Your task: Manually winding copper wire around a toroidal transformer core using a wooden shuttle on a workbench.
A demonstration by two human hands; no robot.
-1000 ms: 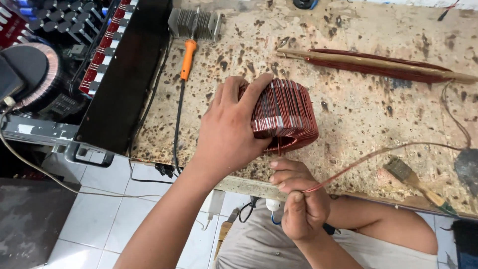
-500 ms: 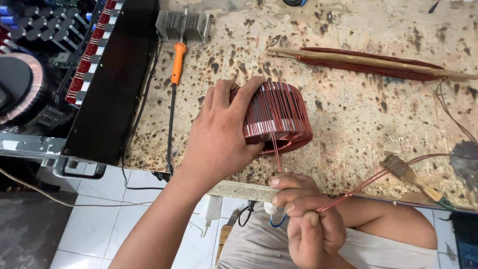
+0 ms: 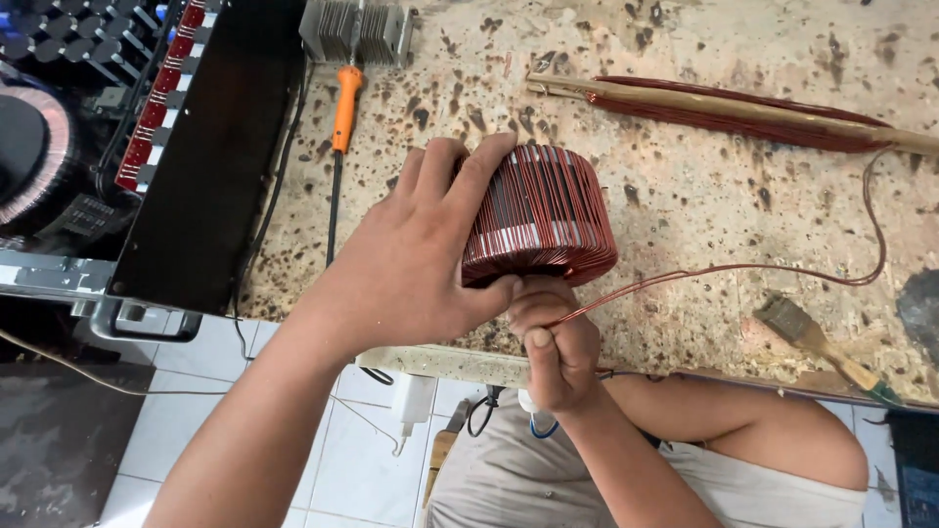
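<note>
The left hand (image 3: 411,264) is clamped over the coil (image 3: 540,215), which stands near the table's (image 3: 685,186) front edge. The right hand (image 3: 553,337), just below the coil, is closed in a fist on the wire (image 3: 743,269), which loops off toward the right edge. A screwdriver (image 3: 339,147) lies to the left, a brush (image 3: 812,337) at the front right.

Coil (image 3: 543,210) side behind left hand (image 3: 411,264)
</note>
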